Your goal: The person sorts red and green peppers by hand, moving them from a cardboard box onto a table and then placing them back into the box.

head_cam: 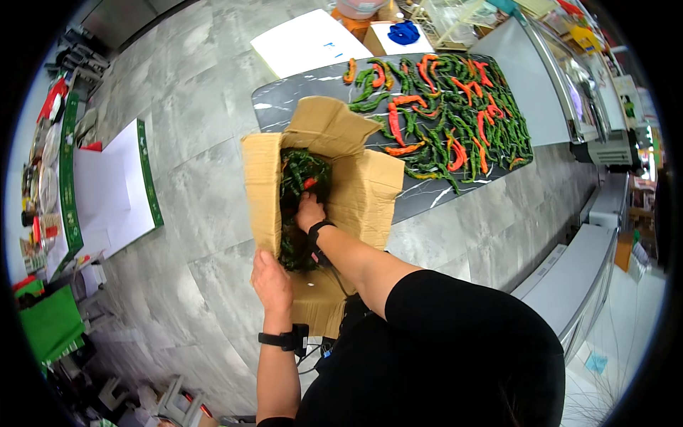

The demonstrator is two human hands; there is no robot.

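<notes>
An open cardboard box [373, 197] stands before me with its flaps spread. Inside it lie green chili peppers [301, 168] with a red one [309, 183] among them. My right hand [311, 212] reaches down into the box at the peppers. Its fingertips are partly hidden, so whether they hold a pepper is unclear. At the near left corner, my left hand [271, 280] grips the edge of the box's left flap. Beyond the box, a dark marble-patterned table [299, 91] carries many long green peppers [469, 125], mixed with red and orange ones.
A white board or box top [309, 42] is behind the table, near a blue cloth [404, 33]. A glass-fronted cabinet [565, 80] stands at the right. White, green-edged shelving [112, 187] is on the left. Grey tile floor [208, 213] lies between.
</notes>
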